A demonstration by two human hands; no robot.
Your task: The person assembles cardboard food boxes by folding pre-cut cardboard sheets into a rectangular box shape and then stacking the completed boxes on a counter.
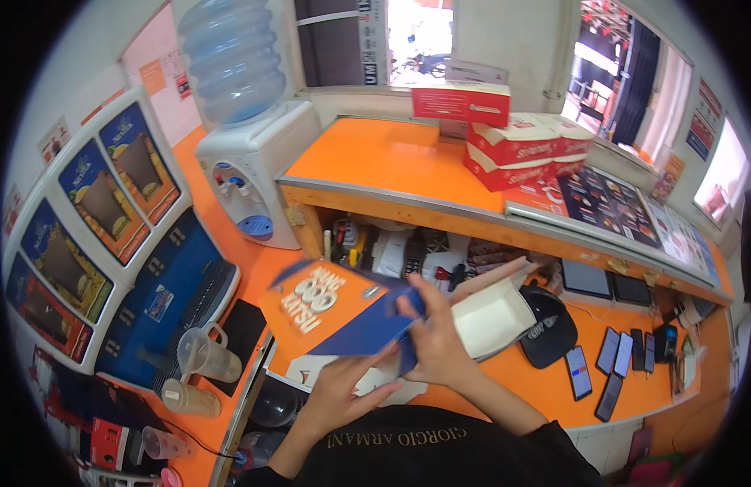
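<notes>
An orange and blue cardboard food box (327,304) is tilted in the air above the counter in front of me. My right hand (432,337) grips its blue right end, fingers curled over the edge. Below it, my left hand (347,394) has its fingers stretched out and its thumb apart, fingertips at the box's lower blue edge. Whether any left fingers reach under the box is hidden. To the right of my right hand, an open white paper carton (493,318) lies with its lid raised. A black cap (548,329) sits beside that carton.
Several phones (580,373) and two tablets (586,278) lie on the right. Red and white boxes (513,154) stand on the raised orange shelf (375,158). Plastic jugs (207,355), a drink dispenser (156,284) and a water dispenser (258,174) stand on the left.
</notes>
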